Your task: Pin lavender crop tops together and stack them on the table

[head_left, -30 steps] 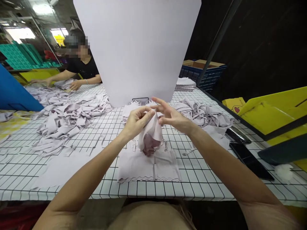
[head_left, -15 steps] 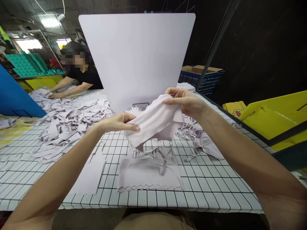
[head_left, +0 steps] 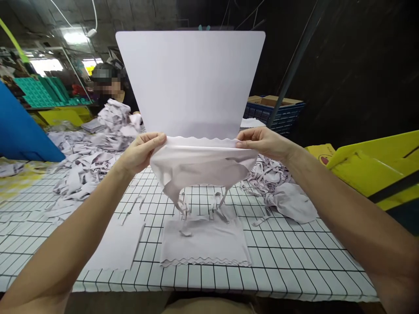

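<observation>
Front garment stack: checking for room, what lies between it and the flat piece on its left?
Head view: only bare gridded cloth between the stack and flat piece.

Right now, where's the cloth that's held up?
In the head view, the pale cloth hangs mid-picture between the left hand and right hand, above the flat pile and in front of the white board.

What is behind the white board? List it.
Past the left edge of the white board, a person shows in part; past its right edge, blue crates and pale cloth. Whatever stands behind its middle is covered, so that cannot be told.
</observation>
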Demonstrator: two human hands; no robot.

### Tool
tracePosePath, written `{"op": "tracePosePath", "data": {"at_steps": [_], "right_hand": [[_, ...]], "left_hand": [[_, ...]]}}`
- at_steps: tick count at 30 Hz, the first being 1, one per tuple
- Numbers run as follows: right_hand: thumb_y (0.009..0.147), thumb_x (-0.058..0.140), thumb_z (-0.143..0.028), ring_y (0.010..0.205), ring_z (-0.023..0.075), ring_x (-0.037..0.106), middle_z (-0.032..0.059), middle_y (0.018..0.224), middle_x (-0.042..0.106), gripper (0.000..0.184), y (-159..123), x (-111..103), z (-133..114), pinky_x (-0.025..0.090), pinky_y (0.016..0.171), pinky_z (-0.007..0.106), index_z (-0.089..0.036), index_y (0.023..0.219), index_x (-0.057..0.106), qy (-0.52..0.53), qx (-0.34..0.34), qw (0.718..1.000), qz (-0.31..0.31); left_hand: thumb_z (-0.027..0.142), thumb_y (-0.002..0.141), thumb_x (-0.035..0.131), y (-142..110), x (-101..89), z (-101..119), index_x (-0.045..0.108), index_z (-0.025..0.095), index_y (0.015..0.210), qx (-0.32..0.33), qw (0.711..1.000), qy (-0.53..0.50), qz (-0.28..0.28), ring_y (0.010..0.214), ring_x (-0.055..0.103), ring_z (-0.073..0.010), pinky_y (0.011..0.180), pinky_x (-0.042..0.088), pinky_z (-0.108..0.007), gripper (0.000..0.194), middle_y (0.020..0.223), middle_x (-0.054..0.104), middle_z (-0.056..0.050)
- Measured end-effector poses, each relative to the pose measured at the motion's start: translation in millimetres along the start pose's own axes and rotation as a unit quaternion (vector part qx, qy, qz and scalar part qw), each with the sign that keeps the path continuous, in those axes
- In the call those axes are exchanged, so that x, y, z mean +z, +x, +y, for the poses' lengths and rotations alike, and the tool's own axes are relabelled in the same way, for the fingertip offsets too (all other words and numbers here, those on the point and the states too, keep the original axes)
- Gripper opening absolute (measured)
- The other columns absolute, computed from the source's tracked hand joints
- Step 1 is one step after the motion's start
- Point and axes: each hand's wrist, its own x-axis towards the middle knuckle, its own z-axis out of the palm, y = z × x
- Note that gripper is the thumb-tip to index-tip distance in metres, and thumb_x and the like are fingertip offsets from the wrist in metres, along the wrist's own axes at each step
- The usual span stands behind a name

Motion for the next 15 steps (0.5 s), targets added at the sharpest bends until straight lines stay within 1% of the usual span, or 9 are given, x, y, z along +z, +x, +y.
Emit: {"op": "tracePosePath", "data": {"at_steps": [2, 3, 5, 6, 7, 9, 11, 13, 15], "right_hand": [[0.074, 0.083, -0.044, 0.069, 0.0099, 0.056, 0.0001, 0.077, 0.065, 0.030, 4.9, 6.7, -1.0, 0.043, 0.060, 0.025, -0.017, 0.080, 0.071, -0.051, -0.022, 0.998, 0.003], [0.074, 0.082, -0.044, 0.074, 0.0113, 0.059, 0.0013, 0.083, 0.067, 0.030, 8.8, 14.3, -2.6, 0.046, 0.064, 0.026, -0.018, 0.085, 0.073, -0.060, -0.036, 0.998, -0.009], [0.075, 0.082, -0.044, 0.089, 0.0146, 0.062, 0.0042, 0.101, 0.070, 0.037, 18.0, 35.1, -6.8, 0.051, 0.076, 0.028, -0.019, 0.100, 0.073, -0.034, -0.058, 0.995, -0.068], [0.074, 0.082, -0.045, 0.092, 0.0153, 0.063, 0.0049, 0.104, 0.070, 0.041, 22.4, 45.7, -8.8, 0.052, 0.078, 0.029, -0.019, 0.104, 0.072, -0.001, -0.065, 0.992, -0.103], [0.074, 0.083, -0.044, 0.089, 0.0146, 0.063, 0.0046, 0.100, 0.070, 0.040, 26.2, 54.5, -10.6, 0.052, 0.077, 0.028, -0.018, 0.102, 0.072, 0.029, -0.069, 0.989, -0.124], [0.072, 0.085, -0.042, 0.073, 0.0109, 0.060, 0.0009, 0.081, 0.067, 0.034, 30.9, 63.8, -12.8, 0.049, 0.067, 0.025, -0.015, 0.086, 0.070, 0.067, -0.074, 0.989, -0.109], [0.071, 0.085, -0.039, 0.066, 0.0089, 0.057, -0.0015, 0.071, 0.063, 0.032, 32.1, 64.1, -13.8, 0.047, 0.062, 0.023, -0.014, 0.077, 0.068, 0.066, -0.064, 0.992, -0.088], [0.071, 0.086, -0.036, 0.074, 0.0102, 0.061, 0.0005, 0.080, 0.067, 0.030, 32.0, 64.1, -14.4, 0.049, 0.067, 0.023, -0.014, 0.085, 0.071, 0.051, -0.049, 0.991, -0.117], [0.071, 0.086, -0.035, 0.082, 0.0118, 0.063, 0.0026, 0.092, 0.070, 0.036, 32.9, 69.6, -14.9, 0.051, 0.072, 0.024, -0.016, 0.097, 0.072, 0.054, -0.043, 0.983, -0.172]], "left_hand": [[0.046, 0.071, 0.083, 5.1, 10.6, 5.6, 0.062, 0.013, 0.063, 0.006, 0.999, 0.036, -0.017, 0.043, 0.041, -0.0039, 0.038, 0.030, -0.014, 0.040, 0.052, 0.050, 0.004], [0.046, 0.073, 0.082, 8.3, 18.5, 7.7, 0.064, 0.013, 0.066, 0.008, 0.998, 0.059, -0.029, 0.045, 0.043, -0.0043, 0.039, 0.031, -0.014, 0.038, 0.055, 0.053, 0.004], [0.048, 0.077, 0.079, 14.9, 35.7, 9.9, 0.067, 0.012, 0.072, 0.012, 0.993, 0.109, -0.050, 0.048, 0.047, -0.0050, 0.041, 0.032, -0.014, 0.038, 0.058, 0.056, 0.003], [0.049, 0.078, 0.077, 17.3, 42.8, 10.1, 0.068, 0.012, 0.074, 0.010, 0.990, 0.130, -0.056, 0.049, 0.048, -0.0054, 0.041, 0.033, -0.014, 0.038, 0.059, 0.057, 0.002], [0.049, 0.078, 0.078, 18.8, 47.5, 9.9, 0.068, 0.012, 0.077, -0.001, 0.987, 0.147, -0.066, 0.050, 0.050, -0.0061, 0.042, 0.034, -0.015, 0.038, 0.060, 0.059, 0.002], [0.046, 0.074, 0.082, 18.0, 49.1, 7.9, 0.069, 0.012, 0.082, -0.052, 0.980, 0.165, -0.094, 0.052, 0.055, -0.0082, 0.043, 0.037, -0.016, 0.037, 0.064, 0.064, -0.001], [0.043, 0.070, 0.085, 13.7, 43.5, 4.8, 0.071, 0.012, 0.084, -0.112, 0.972, 0.167, -0.118, 0.055, 0.058, -0.0102, 0.044, 0.040, -0.018, 0.037, 0.069, 0.067, -0.003], [0.041, 0.069, 0.086, 8.9, 37.8, 2.1, 0.071, 0.012, 0.079, -0.131, 0.971, 0.163, -0.115, 0.056, 0.059, -0.0104, 0.046, 0.041, -0.018, 0.034, 0.068, 0.067, -0.003], [0.038, 0.067, 0.088, 5.9, 35.8, 1.0, 0.070, 0.012, 0.076, -0.116, 0.977, 0.153, -0.097, 0.056, 0.058, -0.0100, 0.047, 0.041, -0.018, 0.033, 0.066, 0.066, -0.001]]}}
